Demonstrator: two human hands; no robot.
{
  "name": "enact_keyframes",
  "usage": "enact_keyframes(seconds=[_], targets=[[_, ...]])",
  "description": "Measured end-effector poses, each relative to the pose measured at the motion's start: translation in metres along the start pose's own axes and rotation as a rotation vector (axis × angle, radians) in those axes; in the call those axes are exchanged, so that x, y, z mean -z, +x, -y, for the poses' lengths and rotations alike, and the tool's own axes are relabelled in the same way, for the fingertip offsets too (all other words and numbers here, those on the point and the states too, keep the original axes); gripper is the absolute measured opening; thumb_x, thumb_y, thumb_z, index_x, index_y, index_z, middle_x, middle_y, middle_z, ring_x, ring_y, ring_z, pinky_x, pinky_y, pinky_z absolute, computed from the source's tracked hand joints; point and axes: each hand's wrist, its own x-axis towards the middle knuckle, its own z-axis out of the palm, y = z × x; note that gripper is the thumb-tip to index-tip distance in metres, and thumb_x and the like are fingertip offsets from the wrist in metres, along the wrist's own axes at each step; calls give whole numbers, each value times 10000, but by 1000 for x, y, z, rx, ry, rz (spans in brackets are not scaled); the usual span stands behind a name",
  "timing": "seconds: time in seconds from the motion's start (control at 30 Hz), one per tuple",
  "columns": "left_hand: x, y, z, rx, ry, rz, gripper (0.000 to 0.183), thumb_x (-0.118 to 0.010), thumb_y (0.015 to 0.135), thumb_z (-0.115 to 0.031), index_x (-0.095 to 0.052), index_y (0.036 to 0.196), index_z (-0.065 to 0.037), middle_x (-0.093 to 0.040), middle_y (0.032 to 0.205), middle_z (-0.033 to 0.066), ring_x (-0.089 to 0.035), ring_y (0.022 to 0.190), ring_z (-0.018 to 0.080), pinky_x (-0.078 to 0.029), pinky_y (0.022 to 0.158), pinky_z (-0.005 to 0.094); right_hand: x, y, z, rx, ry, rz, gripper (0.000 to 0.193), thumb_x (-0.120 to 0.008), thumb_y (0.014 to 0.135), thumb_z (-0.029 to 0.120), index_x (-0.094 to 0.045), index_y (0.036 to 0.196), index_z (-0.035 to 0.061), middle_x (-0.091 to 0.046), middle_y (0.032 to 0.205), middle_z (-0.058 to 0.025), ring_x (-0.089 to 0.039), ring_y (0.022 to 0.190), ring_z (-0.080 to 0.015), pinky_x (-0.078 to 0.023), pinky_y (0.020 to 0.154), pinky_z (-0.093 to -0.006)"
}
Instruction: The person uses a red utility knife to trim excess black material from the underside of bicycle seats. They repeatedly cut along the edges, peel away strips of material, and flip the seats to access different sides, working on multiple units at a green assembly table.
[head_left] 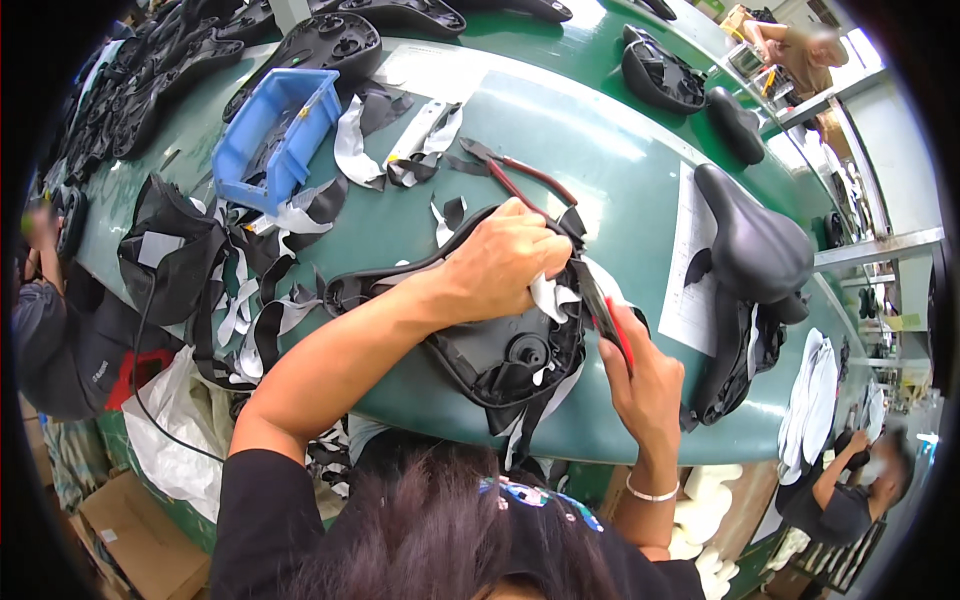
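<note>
Left hand had its fingers clamped over an upturned black plastic bike saddle on the glossy green tabletop. Right hand gripped red-handled pliers against its rim. Blue plastic bin sat further back, white paper sheet off right.

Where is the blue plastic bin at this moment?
In the head view, the blue plastic bin stands on the green table at upper left, beyond the left hand, among black and white trimmed strips.
</note>
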Motion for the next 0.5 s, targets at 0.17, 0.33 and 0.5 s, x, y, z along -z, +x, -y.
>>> enact_keyframes(seconds=[0.17, 0.33, 0.5], targets=[[4, 2, -3, 84, 137, -281, 260, -737, 604, -45, -483, 638, -91, -471, 592, 32, -475, 574, 240, -368, 642, 333, 0, 2, 16, -46, -257, 162, 481, -633, 858, 192, -501, 1310, 92, -643, 771, -142, -582, 543, -330, -420, 480, -405], [9, 0, -5, 226, 108, -561, 270, -750, 786, -182, -539, 636, -107, -507, 573, -21, -453, 518, 147, -332, 575, 297, 18, -29, 48, -126, -327, 307, 492, -615, 866, 190, -482, 1331, 96, -583, 651, -122, -545, 497, -322, -382, 459, -420], [28, 11, -9, 906, -564, -934, 383, -619, 931, -269, -559, 630, -40, -432, 522, -61, -374, 488, 50, -261, 469, 243, 21, -58, 51, -167, -252, 322, 466, -588, 888, 231, -486, 1320, 88, -542, 556, -100, -533, 420, -303, -367, 409, -414]])
